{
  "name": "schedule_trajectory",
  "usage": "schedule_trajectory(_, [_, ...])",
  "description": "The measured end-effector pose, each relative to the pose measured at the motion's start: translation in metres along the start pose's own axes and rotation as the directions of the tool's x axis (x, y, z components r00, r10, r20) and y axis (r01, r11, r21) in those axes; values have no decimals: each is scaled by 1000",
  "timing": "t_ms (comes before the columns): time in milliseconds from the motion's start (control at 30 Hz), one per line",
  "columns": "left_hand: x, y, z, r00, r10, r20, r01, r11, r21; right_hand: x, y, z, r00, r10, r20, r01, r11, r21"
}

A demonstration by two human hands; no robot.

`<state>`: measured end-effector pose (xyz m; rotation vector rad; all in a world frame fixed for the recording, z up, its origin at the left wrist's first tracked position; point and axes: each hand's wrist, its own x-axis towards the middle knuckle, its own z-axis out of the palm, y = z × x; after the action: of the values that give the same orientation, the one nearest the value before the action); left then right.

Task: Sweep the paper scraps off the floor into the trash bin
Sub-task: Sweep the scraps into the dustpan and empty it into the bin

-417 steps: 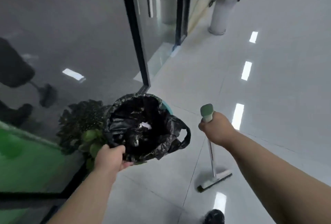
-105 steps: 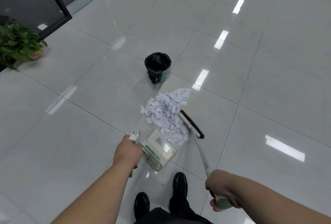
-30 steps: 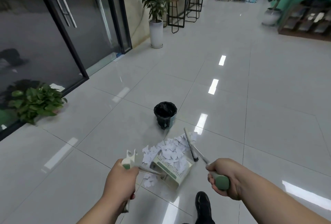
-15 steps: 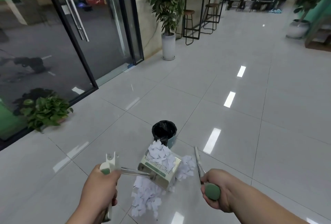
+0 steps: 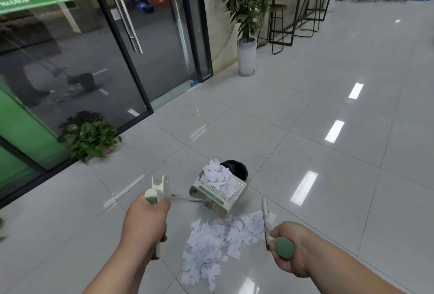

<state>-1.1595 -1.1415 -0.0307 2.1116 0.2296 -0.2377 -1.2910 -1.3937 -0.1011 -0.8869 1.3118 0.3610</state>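
Fingers closed on both tools: left hand [image 5: 145,223] holds the cream plastic dustpan [image 5: 218,202], heaped with white paper scraps [image 5: 217,175], apparently at the black-lined trash bin [image 5: 237,168] for tipping. Right hand [image 5: 301,244] grips the green-capped broom [image 5: 284,248] aside.

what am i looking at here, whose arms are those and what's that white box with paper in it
There is no machine here. These are a person's two bare arms, seen from a wide-angle camera worn on their head, looking forward and down. The left hand grips the long handle of a white dustpan, which is held up off the tiled floor and heaped with paper scraps. From this view the dustpan partly covers a small trash bin lined with a black bag. The right hand grips the green handle end of a broom. More loose scraps lie on the floor between the hands.
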Motion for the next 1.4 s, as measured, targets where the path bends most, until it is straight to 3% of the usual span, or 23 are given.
schedule_trajectory(600, [58,50,52,987,162,2,-158,960,231,14,-49,-15,998,11,59,-14,999,45])
schedule_trajectory(1267, [100,33,124,949,258,181,-311,862,401,38,-64,-23,997,81,-1,-81,996,49])
schedule_trajectory(1400, [106,24,137,928,295,229,-371,803,466,40,-59,-25,995,96,-20,-95,993,65])
